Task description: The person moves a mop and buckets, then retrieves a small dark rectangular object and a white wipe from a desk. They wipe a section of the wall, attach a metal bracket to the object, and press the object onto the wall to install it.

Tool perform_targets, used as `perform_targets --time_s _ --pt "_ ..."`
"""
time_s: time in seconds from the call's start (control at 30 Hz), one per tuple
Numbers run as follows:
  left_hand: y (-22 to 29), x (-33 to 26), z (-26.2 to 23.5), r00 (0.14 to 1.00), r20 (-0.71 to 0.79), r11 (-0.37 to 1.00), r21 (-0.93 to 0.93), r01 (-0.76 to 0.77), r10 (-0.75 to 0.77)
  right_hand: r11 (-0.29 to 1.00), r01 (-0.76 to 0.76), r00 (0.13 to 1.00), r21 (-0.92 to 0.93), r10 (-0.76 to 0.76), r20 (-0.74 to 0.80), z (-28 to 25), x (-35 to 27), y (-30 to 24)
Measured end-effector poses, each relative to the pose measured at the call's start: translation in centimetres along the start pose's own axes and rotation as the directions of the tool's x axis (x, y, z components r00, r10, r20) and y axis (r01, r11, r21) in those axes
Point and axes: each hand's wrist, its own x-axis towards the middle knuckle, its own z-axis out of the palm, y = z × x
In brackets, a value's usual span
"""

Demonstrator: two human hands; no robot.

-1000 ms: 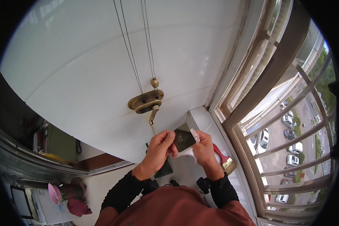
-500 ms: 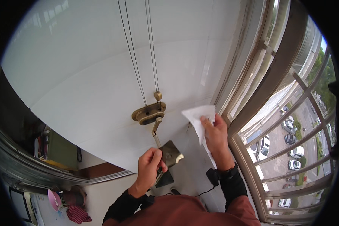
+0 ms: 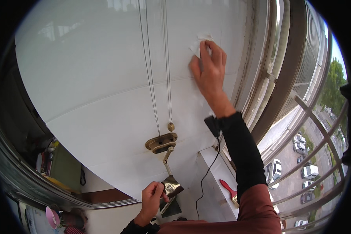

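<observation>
My right hand (image 3: 210, 72) is raised to the white tiled wall (image 3: 97, 117), fingers closed on a crumpled white tissue (image 3: 201, 42) that lies against the surface. Low in front of me, my left hand (image 3: 151, 199) is closed on what looks like a metal scraper with a shiny, brass-coloured square blade (image 3: 171, 186). Its handle is mostly hidden by the fingers. Just above the blade hangs the jointed crank handle (image 3: 167, 162) of a brass wall winder (image 3: 161, 143); the crank's lower end is hidden behind the blade.
Thin cables (image 3: 151, 78) run up the wall from the winder. A red-handled paintbrush (image 3: 228, 189) lies on a white ledge (image 3: 210, 167) at right. A black cord (image 3: 202, 187) hangs from my right wrist. Barred windows (image 3: 296, 101) line the right; a green box (image 3: 64, 165) stands left.
My right hand has moved up and away with the tissue, from beside the winder to high on the wall. The left hand still holds the scraper low down. The paintbrush has come into view.
</observation>
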Motion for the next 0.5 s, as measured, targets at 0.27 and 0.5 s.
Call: perform_targets --time_s 0.27,0.5 --pt "-1.7 0.5 -1.5 0.997 -0.054 0.997 -0.056 0.048 -0.051 0.998 0.015 0.958 -0.066 0.005 0.288 -2.9 0.2 2.0" --pt "-2.3 1.2 -2.4 0.994 -0.072 0.993 -0.086 0.079 -0.085 0.886 -0.386 0.852 0.257 0.236 0.468 -2.2 2.8 5.3"
